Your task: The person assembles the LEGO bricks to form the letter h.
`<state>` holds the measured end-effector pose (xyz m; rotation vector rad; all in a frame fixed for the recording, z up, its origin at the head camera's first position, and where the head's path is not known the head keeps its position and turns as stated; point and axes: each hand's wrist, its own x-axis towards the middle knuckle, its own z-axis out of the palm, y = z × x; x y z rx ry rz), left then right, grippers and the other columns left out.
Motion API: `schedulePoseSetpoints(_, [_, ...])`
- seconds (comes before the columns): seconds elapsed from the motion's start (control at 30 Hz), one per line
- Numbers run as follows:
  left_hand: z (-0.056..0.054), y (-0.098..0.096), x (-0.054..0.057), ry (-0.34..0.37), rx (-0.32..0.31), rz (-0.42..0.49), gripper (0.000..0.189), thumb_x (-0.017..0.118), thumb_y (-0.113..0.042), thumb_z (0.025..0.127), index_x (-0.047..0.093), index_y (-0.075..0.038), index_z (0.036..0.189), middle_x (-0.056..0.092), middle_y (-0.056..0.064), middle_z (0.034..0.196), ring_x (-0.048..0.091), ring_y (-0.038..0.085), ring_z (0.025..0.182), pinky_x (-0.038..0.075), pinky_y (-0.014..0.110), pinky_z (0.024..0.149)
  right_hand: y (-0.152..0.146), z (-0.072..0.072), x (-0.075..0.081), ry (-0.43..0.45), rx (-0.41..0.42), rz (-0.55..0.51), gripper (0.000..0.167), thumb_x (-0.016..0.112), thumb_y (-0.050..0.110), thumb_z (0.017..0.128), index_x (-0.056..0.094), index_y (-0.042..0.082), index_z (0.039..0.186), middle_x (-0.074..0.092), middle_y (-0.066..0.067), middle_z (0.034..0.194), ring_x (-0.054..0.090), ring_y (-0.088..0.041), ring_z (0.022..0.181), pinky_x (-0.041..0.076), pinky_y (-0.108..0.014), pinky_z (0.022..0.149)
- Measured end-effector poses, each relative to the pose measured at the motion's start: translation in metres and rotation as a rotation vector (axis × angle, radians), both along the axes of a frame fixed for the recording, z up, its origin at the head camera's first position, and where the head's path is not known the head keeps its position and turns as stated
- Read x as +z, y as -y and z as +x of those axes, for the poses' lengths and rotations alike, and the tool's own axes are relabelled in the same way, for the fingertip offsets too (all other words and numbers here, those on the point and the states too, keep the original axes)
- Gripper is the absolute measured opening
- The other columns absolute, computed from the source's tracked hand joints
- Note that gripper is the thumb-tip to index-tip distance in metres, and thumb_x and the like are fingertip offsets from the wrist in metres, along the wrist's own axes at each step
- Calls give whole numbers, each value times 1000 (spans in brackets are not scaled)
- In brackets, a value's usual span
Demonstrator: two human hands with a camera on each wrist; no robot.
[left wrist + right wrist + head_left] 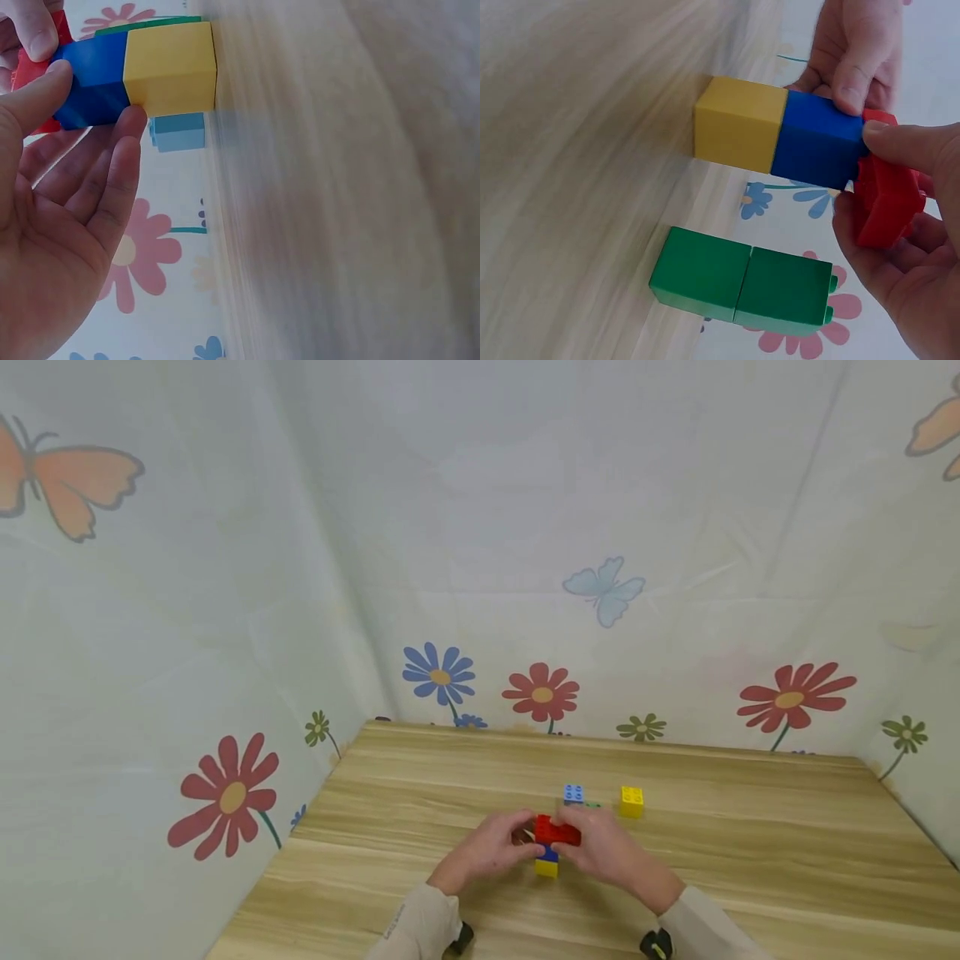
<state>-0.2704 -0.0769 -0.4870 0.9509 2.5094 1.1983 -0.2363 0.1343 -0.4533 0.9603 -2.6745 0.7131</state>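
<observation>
A small tower of toy building bricks stands on the table: a yellow brick at the bottom, a dark blue brick on it, and a long red brick on top. The red brick reaches out sideways past the blue one, toward the right. My right hand pinches its overhanging end between thumb and fingers. From the other side my left hand holds the blue brick, thumb at the near face and fingers behind, partly hidden by the bricks.
Behind the right hand, two stacked green bricks stand on the wooden table. A light blue brick and another yellow brick are farther back. A flower-printed cloth hangs beyond the table's edges.
</observation>
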Motion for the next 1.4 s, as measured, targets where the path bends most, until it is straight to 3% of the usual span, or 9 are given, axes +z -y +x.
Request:
schedulePoseSetpoints(0.23, [-1,0,1,5,-20,-9,28,63,-29,91,59,-20,117,64,-11,105,60,1,90,49,21,79,-4,-2,-1,57,5,-38,23,77,22,80,64,18,98,66,6,95,54,-5,76,50,-20,70])
schedulePoseSetpoints(0.53, [-1,-2,0,22,-6,-11,24,64,-29,90,61,-22,113,63,-14,104,60,0,89,49,20,79,-4,0,-5,-6,-18,-35,26,79,22,78,69,14,101,69,2,98,60,-8,81,53,-27,74])
schedulePoseSetpoints(0.83, [0,-1,2,21,-3,1,24,65,-28,91,61,-20,113,63,-12,104,60,3,89,49,21,79,-1,2,-2,-16,-22,13,27,77,25,80,68,14,103,68,2,98,58,-6,78,52,-23,73])
schedulePoseSetpoints(0.97, [0,-1,2,36,-6,7,25,65,-28,90,61,-20,114,63,-12,104,60,2,89,49,21,79,-4,2,-4,7,-28,6,29,77,24,80,66,14,106,67,1,102,60,-10,85,52,-28,76])
schedulePoseSetpoints(1.13, [1,-1,3,53,2,16,27,65,-28,90,61,-20,116,63,-11,104,60,3,89,49,22,79,-10,3,-8,39,-17,-80,35,77,19,80,66,14,112,65,-1,110,60,-15,96,52,-32,81])
schedulePoseSetpoints(1.4, [-1,3,0,67,39,21,26,66,-27,90,62,-21,115,62,-12,101,60,4,86,49,23,77,-25,-1,-13,-60,-11,-133,38,81,15,75,68,14,111,66,1,109,61,-16,98,51,-38,84])
